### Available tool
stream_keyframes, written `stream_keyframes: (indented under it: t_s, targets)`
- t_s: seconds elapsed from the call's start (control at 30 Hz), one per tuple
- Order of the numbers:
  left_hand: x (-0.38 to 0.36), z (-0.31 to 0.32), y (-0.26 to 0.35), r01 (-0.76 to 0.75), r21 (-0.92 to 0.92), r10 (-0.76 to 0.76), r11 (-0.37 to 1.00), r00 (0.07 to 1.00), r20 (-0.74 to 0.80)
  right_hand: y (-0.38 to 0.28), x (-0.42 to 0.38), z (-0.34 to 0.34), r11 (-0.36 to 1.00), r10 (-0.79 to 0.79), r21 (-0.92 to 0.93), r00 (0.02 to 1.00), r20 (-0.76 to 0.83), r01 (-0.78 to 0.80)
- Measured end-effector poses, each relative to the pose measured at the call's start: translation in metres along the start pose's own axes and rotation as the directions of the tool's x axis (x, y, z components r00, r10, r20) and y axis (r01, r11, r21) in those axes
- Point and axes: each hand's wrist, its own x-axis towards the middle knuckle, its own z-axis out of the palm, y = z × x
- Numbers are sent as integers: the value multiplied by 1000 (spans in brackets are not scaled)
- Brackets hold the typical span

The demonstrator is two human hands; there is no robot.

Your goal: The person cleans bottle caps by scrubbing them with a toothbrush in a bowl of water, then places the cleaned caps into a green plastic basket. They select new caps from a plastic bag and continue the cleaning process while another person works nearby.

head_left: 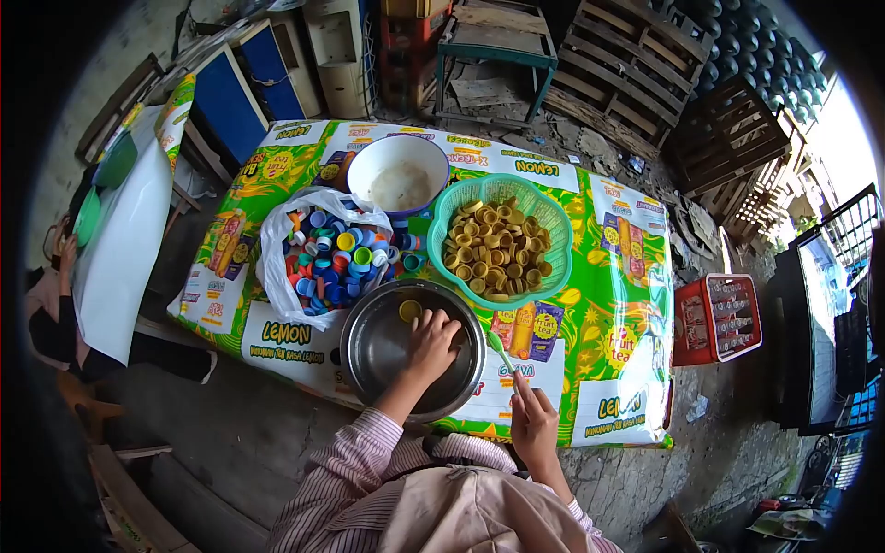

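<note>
My left hand (433,347) reaches into a wide steel basin (355,355), fingers slightly apart and bent downward. Just beyond its fingertips, a yellow bottle cap (410,311) lies inside the basin. To the right of the basin, my right hand (534,415) is closed around the handle of a green spoon (497,344), whose head points away from me. Past the spoon stands a mint-green plastic basket (559,210) holding many yellow caps (498,247). A white plastic bag (274,241) full of mixed coloured caps (341,256) sits left of it, behind the basin.
A white enamel basin (392,170) stands at the back of the table, on a bright printed cover (604,318). A red crate (717,318) is on the floor to the right. Pallets (627,69) and a stool (496,41) stand behind. Another person's hand (64,244) shows at far left.
</note>
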Motion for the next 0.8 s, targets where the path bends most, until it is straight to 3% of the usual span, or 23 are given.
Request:
stream_keyframes:
  t_s: [0.2,0.33,0.47,0.67,0.77,0.8]
  targets:
    - [-3,3,-10,-41,2,41,999,999,13,4,-9,2,1000,2,3,999,-55,-2]
    - [-11,2,-15,-16,-43,17,999,1000,22,0,-12,1,999,43,2,999,-7,-43]
    - [-13,4,-15,-35,59,33,998,999,34,1,-10,2,999,50,7,999,12,-50]
    - [-22,-9,-13,32,-70,-22,997,991,130,-3,-4,2,1000,27,12,999,25,-27]
    - [-29,-19,-16,174,-148,-152,974,977,149,-1,-3,7,999,-23,33,999,35,22]
    - [-31,-27,-16,261,-362,-220,895,964,152,1,-2,11,999,-26,37,999,41,24]
